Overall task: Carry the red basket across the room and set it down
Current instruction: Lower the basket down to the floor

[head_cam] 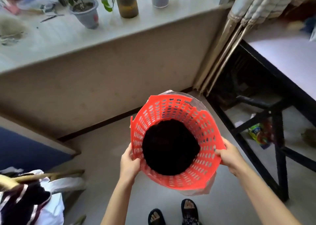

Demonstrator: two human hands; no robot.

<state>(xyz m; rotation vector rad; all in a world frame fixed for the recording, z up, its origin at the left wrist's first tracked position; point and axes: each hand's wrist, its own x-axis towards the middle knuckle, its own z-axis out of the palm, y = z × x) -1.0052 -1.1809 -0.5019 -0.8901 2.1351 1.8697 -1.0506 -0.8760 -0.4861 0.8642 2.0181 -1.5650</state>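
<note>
Above the grey floor (pixel 106 156), in front of the person: one red basket (pixel 201 173), perforated plastic, rim chipped on the far side, held in the air with its mouth tipped toward the camera. Contents: a dark mass (pixel 170 147) filling the bottom. Clear plastic sheet (pixel 211 185) showed around the outside. Left hand (pixel 129 163) gripped the near-left rim; right hand (pixel 229 153) gripped the right rim, thumb inside. Below: two feet in dark sandals (pixel 189 211). Beyond: a pale ledge (pixel 59 36) bearing potted plants (pixel 85 10). Right: black-framed table (pixel 280 156). Lower left: white bag of clothing (pixel 34 204).
</note>
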